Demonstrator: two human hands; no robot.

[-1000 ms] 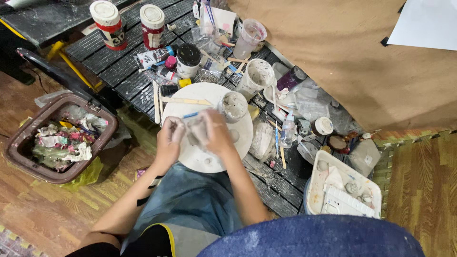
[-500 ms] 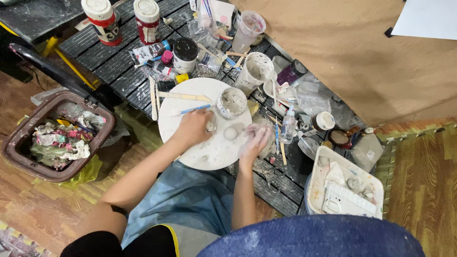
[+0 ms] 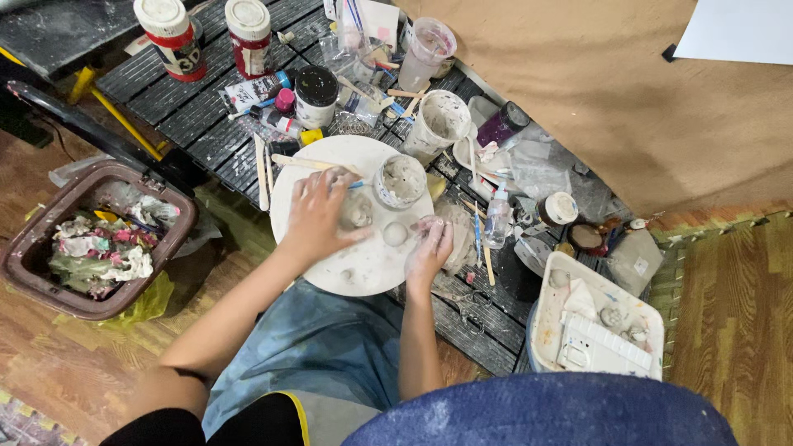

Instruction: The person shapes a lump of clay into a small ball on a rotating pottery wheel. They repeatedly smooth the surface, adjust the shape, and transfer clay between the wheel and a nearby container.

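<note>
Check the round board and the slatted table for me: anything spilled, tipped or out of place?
Nothing looks spilled or tipped. The table is crowded, but the tall cans, cups and the small bowl on the round board all stand upright.

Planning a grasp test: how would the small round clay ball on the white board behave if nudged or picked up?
The clay ball looks rounded and lies loose on the flat white board, so it would probably roll. It seems small, likely light. It looks like the pale clay smeared on the right hand, so possibly soft and dentable.

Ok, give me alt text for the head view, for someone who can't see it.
A person's left hand presses a clay lump on a round white board, while the right hand rests at its edge. Jars, tubes and sticks crowd the dark slatted table; a waste bin stands left.
</note>
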